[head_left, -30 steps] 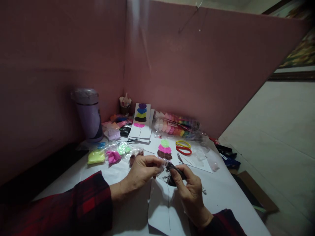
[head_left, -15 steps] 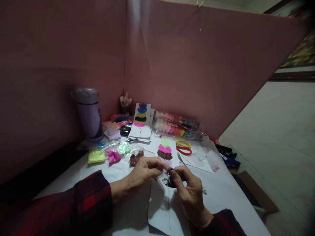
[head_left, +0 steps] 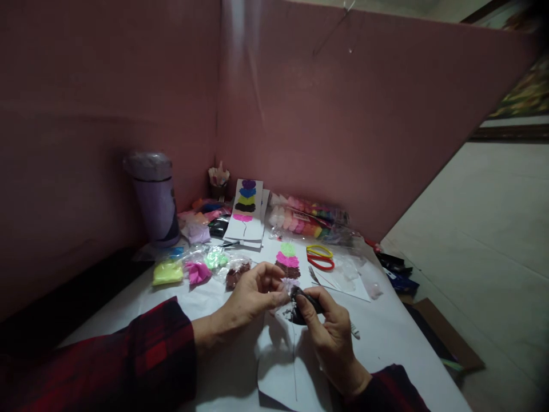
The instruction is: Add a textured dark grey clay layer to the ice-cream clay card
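Note:
Over a white card, my right hand (head_left: pixel 332 332) grips a lump of black modelling clay (head_left: pixel 298 315) between thumb and fingers. Thin clear plastic (head_left: pixel 281 312) with black bits stuck to it hangs at the lump's left side. My left hand (head_left: pixel 253 297) pinches this plastic, though its fingertips are partly hidden. Beneath both hands lies the white card (head_left: pixel 278 366), marked with a thin drawn line. Bands of textured clay in green, pink (head_left: pixel 287 260), brown and lilac run up its far part; the hands cover some of the lilac.
Bagged clay in yellow (head_left: pixel 167 273), pink, green and brown (head_left: pixel 237 276) lies at left. Behind stand a purple tumbler (head_left: pixel 155 200) and a finished-looking sample card (head_left: pixel 244 212). Yellow and red scissors handles (head_left: pixel 320 257), a fork (head_left: pixel 314 276) and packed clay (head_left: pixel 300 222) lie at right.
My left fingers have shifted slightly and opened up a little at the plastic. The right hand keeps the black clay in nearly the same place.

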Available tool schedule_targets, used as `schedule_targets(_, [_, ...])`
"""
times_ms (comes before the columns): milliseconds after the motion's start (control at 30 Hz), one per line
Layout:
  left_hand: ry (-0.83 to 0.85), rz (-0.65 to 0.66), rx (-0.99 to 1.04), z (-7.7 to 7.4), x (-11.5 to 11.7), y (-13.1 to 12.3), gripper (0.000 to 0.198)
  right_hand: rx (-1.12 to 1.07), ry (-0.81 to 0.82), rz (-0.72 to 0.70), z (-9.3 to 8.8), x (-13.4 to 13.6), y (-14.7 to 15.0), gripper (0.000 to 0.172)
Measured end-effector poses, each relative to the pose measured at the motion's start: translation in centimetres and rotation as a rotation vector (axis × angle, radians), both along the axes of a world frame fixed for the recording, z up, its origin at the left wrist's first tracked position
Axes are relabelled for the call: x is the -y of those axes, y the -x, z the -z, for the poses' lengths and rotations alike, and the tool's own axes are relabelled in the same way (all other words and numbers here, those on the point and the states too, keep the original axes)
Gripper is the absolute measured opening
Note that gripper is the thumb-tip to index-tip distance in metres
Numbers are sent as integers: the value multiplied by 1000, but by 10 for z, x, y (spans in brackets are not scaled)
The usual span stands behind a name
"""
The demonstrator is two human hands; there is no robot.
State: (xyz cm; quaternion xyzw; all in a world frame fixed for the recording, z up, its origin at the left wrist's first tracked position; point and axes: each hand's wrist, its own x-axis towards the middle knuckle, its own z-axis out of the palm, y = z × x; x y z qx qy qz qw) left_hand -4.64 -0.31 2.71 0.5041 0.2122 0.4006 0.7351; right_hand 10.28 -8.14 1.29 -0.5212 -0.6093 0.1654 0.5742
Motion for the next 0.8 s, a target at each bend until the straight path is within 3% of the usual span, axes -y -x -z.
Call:
schedule_targets(133, [-27, 100, -70, 3, 0, 0, 45, 24, 3, -1, 4, -1, -2, 20])
schedule_targets(300, [-5, 107, -110, 2, -1, 2, 46, 42, 10, -37, 4, 0, -1, 20])
schedule_targets(467, [-7, 173, -86, 0, -2, 3, 44, 4, 25, 22, -1, 1, 0, 22])
schedule_targets(800, [-52, 148, -127, 1, 1, 3, 37, 167, -39, 11, -4, 2, 0, 17])
